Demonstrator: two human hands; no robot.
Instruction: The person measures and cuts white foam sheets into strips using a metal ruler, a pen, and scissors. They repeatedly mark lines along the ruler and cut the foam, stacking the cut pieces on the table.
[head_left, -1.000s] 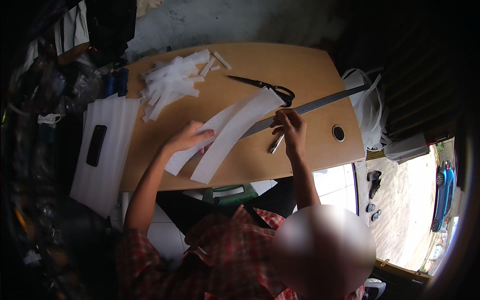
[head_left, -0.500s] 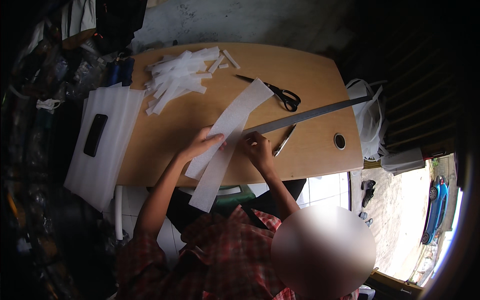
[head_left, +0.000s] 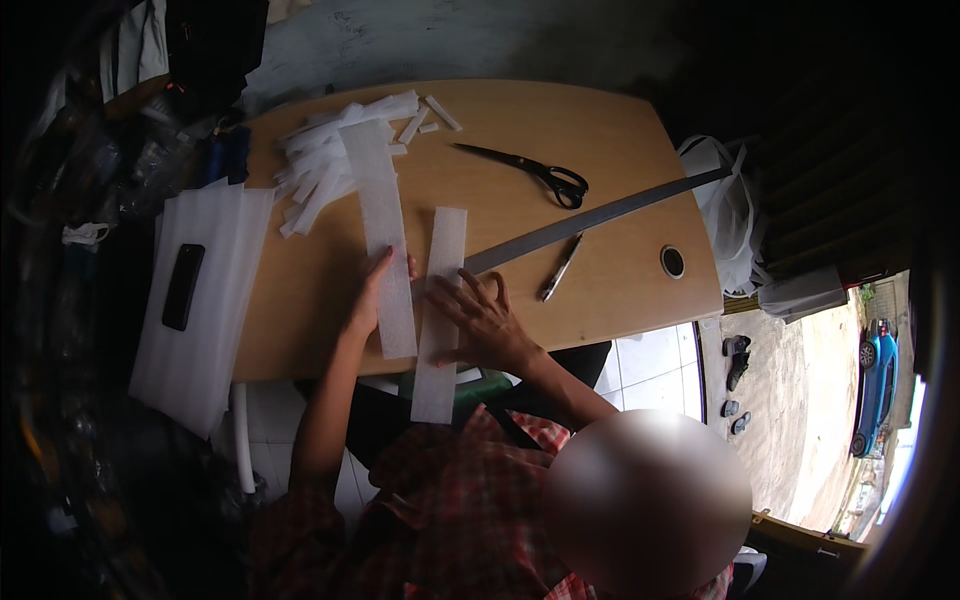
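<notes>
My left hand (head_left: pixel 368 290) grips a long white foam strip (head_left: pixel 385 215), thumb on its face and fingertips showing past its right edge. The strip's far end overlaps a pile of cut foam strips (head_left: pixel 320 155). Just to the right, my right hand (head_left: pixel 485 320) is spread with fingers apart over a second white foam strip (head_left: pixel 440 375), touching it. That strip's near end reaches past the table's front edge. A dark metal ruler (head_left: pixel 600 210) lies slantwise beyond my right hand, its near end beside the second strip.
Black scissors (head_left: pixel 545 175) and a pen (head_left: pixel 562 268) lie on the wooden table (head_left: pixel 620 120). At left, a black phone (head_left: pixel 183 287) rests on stacked foam sheets (head_left: pixel 225 260). White bags (head_left: pixel 722 225) hang at the right edge, near a round table hole (head_left: pixel 674 262).
The two strips, crossed before, are now apart side by side. My left hand has moved left with the longer one. My right hand has opened from a pinch and spread over the other.
</notes>
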